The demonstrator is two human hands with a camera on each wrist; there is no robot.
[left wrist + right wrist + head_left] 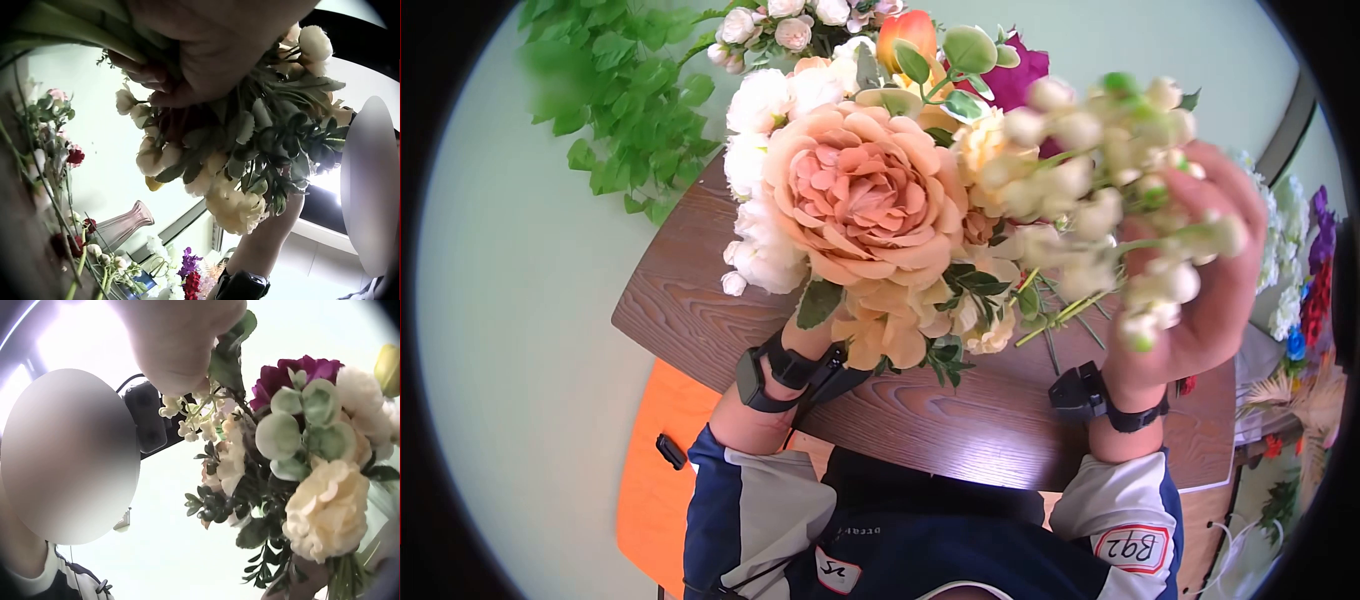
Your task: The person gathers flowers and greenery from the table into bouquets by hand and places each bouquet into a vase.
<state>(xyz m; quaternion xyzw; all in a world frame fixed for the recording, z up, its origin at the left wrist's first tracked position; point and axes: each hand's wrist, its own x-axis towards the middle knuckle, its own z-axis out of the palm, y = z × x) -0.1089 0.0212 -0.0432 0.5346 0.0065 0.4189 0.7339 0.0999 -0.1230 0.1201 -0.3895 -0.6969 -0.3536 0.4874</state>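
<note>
A full bouquet point(960, 270) of flowers fills the middle of the head view. It has a large peach rose point(870, 195), white blooms point(760, 150), an orange tulip point(907, 42), a purple flower point(294, 375) and rounded eucalyptus leaves point(279, 435). My left hand point(206, 56) grips its bundled stems below the blooms; in the head view the flowers hide most of that hand. At the bouquet's right side, my right hand point(1225, 270) holds a spray of white berries point(1065, 180) with curled fingers, the berries covering part of the hand.
Cut green stems point(1065, 320) lie on the dark wooden table point(960, 430). Leafy greenery point(640, 100) hangs at the far left. A pink glass vase point(128, 222) and loose flowers point(56, 131) show in the left wrist view. More coloured flowers point(1315, 300) stand at far right.
</note>
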